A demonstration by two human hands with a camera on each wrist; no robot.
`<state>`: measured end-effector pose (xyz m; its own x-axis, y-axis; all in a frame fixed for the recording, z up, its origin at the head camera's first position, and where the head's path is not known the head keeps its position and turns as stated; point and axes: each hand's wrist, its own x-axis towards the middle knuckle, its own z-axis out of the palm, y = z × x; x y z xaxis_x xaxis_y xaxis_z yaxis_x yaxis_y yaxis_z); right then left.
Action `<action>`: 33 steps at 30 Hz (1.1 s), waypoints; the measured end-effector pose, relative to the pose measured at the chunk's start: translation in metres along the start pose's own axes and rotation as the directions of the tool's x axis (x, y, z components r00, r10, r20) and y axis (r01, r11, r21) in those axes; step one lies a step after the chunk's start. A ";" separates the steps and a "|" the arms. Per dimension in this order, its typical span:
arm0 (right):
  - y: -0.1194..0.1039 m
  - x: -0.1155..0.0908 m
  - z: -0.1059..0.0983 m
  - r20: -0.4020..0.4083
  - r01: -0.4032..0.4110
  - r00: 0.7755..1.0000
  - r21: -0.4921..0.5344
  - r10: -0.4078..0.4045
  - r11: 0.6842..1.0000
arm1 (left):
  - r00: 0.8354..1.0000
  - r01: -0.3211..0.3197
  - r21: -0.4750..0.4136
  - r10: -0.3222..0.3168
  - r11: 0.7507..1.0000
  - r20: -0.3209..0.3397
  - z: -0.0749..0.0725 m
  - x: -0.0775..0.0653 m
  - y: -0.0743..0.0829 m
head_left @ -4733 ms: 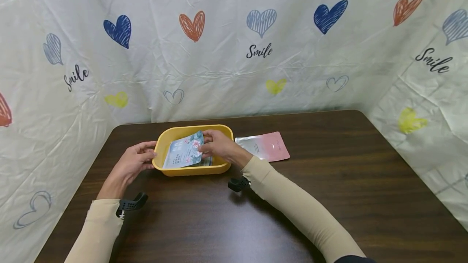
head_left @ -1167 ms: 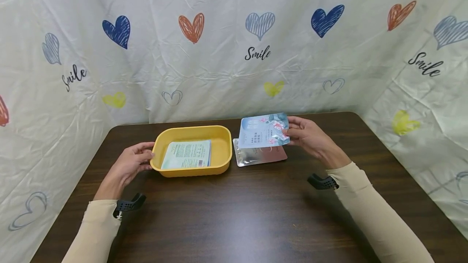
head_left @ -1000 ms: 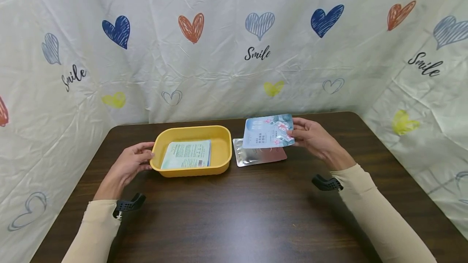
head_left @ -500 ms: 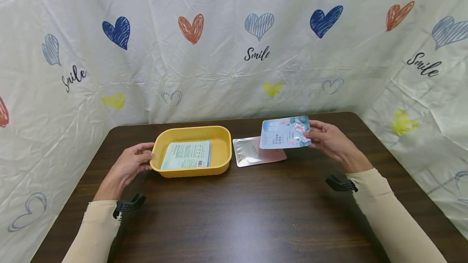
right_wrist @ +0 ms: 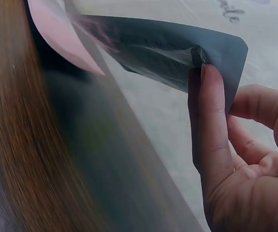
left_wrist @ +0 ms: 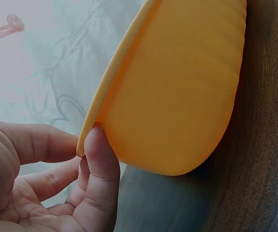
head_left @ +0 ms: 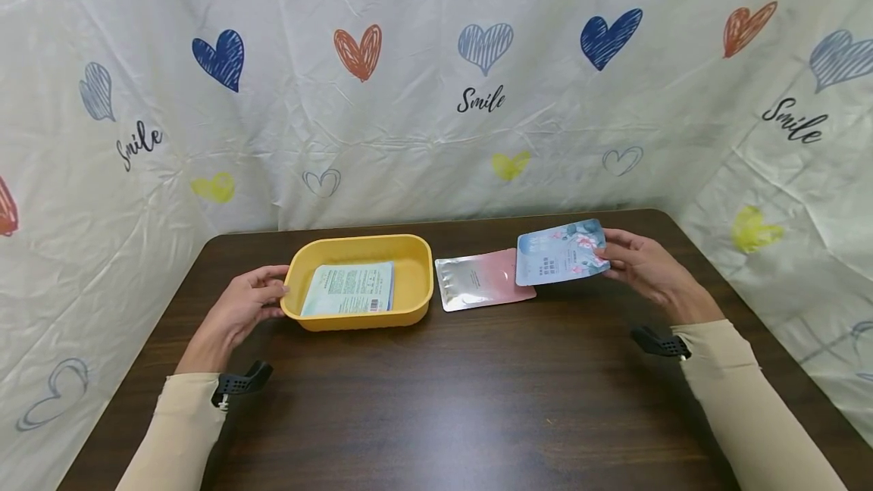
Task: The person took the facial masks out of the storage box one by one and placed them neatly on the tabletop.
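Observation:
At the left end of a yellow plastic tray [head_left: 413,283], my left hand [head_left: 239,308] pinches the rim; the left wrist view shows finger and thumb on either side of that edge. Inside the tray lies a pale green printed sachet [head_left: 349,288] with a blue edge showing beneath. My right hand [head_left: 651,267] pinches the right edge of a light blue floral sachet [head_left: 555,254], likely a face-mask packet. In the right wrist view this sachet [right_wrist: 153,53] is raised above the table and tilted. Its left edge overlaps a pink and silver sachet [head_left: 474,283] on the table.
The dark wood-grain table [head_left: 423,408] carries all of this. Behind and on both sides hangs a white cloth [head_left: 409,120] printed with hearts and "Smile". Each wrist wears a black strap mount [head_left: 660,342]. The pink sachet lies right beside the tray.
My right hand took the blue floral sachet out of the tray and has carried it rightward past the pink sachet, uncovering more of that one. The left hand stays at the tray's rim.

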<state>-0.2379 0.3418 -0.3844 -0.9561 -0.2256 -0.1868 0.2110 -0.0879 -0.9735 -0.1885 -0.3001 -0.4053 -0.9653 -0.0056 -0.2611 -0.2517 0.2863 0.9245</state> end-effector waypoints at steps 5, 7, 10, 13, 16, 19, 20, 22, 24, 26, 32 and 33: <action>0.000 -0.004 -0.012 -0.030 -0.016 0.999 0.033 0.017 0.999 | 1.000 -0.004 -0.004 0.004 1.000 0.008 -0.001 0.001 -0.001; 0.000 -0.005 -0.017 -0.034 -0.020 0.999 0.046 0.022 0.999 | 1.000 -0.001 -0.009 0.001 1.000 0.009 -0.001 0.001 -0.001; 0.000 -0.007 -0.023 -0.033 -0.017 0.999 0.076 0.020 0.997 | 1.000 -0.001 -0.008 0.001 1.000 0.010 -0.001 0.001 -0.001; 0.001 -0.008 -0.028 -0.039 -0.013 0.999 0.093 0.017 0.996 | 1.000 0.000 -0.005 0.000 1.000 0.007 -0.002 0.001 -0.001; 0.004 -0.007 -0.032 -0.048 -0.020 0.999 0.063 0.023 0.998 | 1.000 -0.002 0.003 0.002 1.000 0.009 -0.003 0.000 -0.001; 0.008 -0.005 -0.034 -0.056 -0.032 0.998 -0.002 0.032 0.999 | 1.000 0.002 0.007 -0.002 1.000 0.007 -0.004 0.000 -0.001; 0.010 -0.005 -0.034 -0.062 -0.035 0.998 -0.028 0.033 0.999 | 1.000 0.001 0.008 -0.001 1.000 0.010 -0.004 0.000 -0.001; 0.011 -0.003 -0.034 -0.078 -0.038 0.996 -0.087 0.032 0.996 | 1.000 -0.003 0.008 0.003 1.000 0.013 -0.004 0.000 -0.001; 0.012 -0.002 -0.034 -0.099 -0.046 0.995 -0.151 0.031 0.987 | 1.000 -0.006 0.004 0.006 1.000 0.015 -0.004 0.001 -0.001; 0.012 0.000 -0.034 -0.115 -0.054 0.993 -0.227 0.029 0.972 | 1.000 -0.008 0.003 0.008 1.000 0.018 -0.003 0.001 0.000; 0.014 0.005 -0.035 -0.133 -0.087 0.991 -0.409 0.035 0.908 | 1.000 -0.012 -0.003 0.012 1.000 0.021 -0.003 0.001 0.000; 0.015 0.005 -0.035 -0.133 -0.091 0.990 -0.426 0.037 0.900 | 1.000 -0.011 -0.005 0.011 1.000 0.020 -0.003 0.002 -0.001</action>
<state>-0.2467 0.3733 -0.4046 -0.9663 -0.0973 -0.2385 0.1902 0.3550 -0.9153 -0.1899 -0.3035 -0.4057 -0.9665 0.0165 -0.2563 -0.2415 0.2814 0.9287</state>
